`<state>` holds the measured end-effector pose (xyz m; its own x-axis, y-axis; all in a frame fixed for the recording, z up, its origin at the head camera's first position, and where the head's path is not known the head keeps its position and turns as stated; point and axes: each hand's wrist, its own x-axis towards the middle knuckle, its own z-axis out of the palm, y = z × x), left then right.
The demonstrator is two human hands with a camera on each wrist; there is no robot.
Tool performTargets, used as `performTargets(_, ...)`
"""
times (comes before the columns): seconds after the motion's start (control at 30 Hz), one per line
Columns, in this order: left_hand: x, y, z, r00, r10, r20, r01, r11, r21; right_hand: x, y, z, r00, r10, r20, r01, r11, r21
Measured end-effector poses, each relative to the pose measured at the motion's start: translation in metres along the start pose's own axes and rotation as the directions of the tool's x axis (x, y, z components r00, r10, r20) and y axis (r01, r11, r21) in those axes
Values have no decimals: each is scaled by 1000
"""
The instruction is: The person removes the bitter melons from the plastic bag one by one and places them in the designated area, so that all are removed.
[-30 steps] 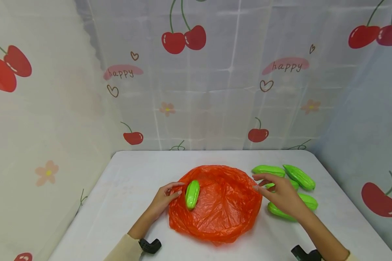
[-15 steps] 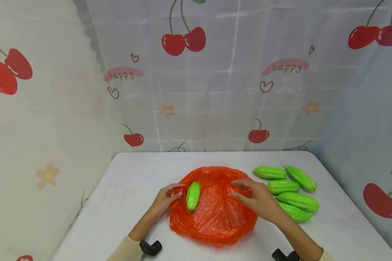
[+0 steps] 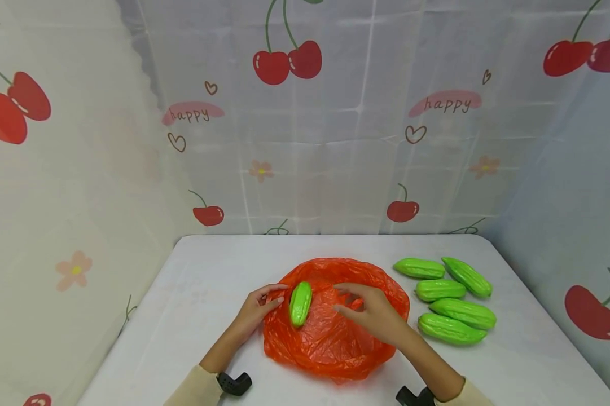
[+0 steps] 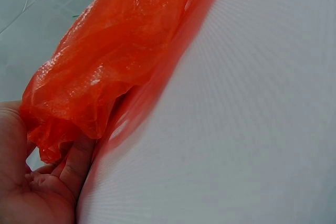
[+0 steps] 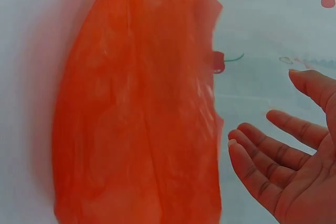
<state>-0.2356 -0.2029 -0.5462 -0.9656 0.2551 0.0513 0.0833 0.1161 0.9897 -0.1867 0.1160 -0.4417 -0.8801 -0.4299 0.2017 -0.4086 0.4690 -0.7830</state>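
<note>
A red plastic bag point(image 3: 335, 363) lies spread open on the white table, its rim standing up in a ring. At its left inside wall rests one bright green ribbed gourd point(image 3: 300, 305). My left hand point(image 3: 256, 310) pinches the bag's left rim; the left wrist view has thumb and fingers around the crumpled red film point(image 4: 105, 61). Over the bag's right half hovers my right hand point(image 3: 378, 317), fingers spread and loosely bent, holding nothing. In the right wrist view that hand point(image 5: 294, 166) is apart from the bag's outer wall point(image 5: 131, 108).
Several similar green gourds point(image 3: 453, 329) lie grouped to the right of the bag. White table surface point(image 3: 208, 270) extends to the left of it. Behind stands a pale curtain point(image 3: 330, 124) printed with cherries, with more hanging at both sides.
My right hand has moved left, from the bag's right rim beside the gourds to above the bag's inside. The left hand and the gourd inside have stayed in place.
</note>
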Motion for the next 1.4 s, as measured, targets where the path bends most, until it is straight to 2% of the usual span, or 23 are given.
performTargets(0.2,1,2,0,1000,-5,4,5,1000,-15,8,0,14,999,-10,32,9,1000,29)
performTargets(0.43,0,1,0,1000,-7,5,7,1000,-20,17,1,31,996,43,77,-46,999,30)
performTargets(0.57,-1,1,1,1000,-1,5,1,1000,-15,23,3,39,995,40,91,-44,998,40)
performTargets(0.97,-1,0,0,1000,-11,5,11,1000,11,38,11,61,994,31,104,-39,996,75)
performTargets(1.1,-2,-1,0,1000,-20,8,20,1000,8,42,11,70,994,43,104,-50,997,59)
performTargets(1.4,-1,2,-1,1000,0,16,0,1000,7,50,10,80,993,77,90,-78,997,3)
